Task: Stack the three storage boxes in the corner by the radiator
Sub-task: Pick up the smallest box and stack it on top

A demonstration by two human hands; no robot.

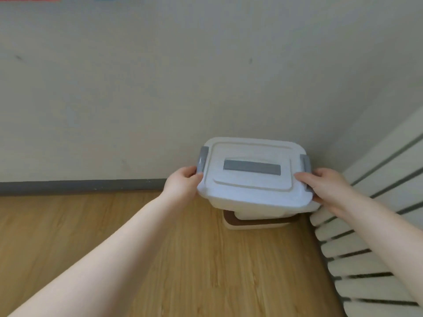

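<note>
A white storage box (251, 193) with a grey lid handle and grey side clips is held in the corner, above another box. My left hand (183, 184) grips its left end by the clip. Its right end is gripped by my right hand (327, 186). Beneath it a white box with a brown rim (231, 221) stands on the floor against the wall; only its front left edge shows. Whether the held box rests on the lower one I cannot tell. A third box is not in view.
A white ribbed radiator (366, 259) runs along the right side, close to my right forearm. A beige wall (206, 88) with a grey skirting board (80, 186) lies ahead. Wooden floor (183, 259) spreads to the left and front.
</note>
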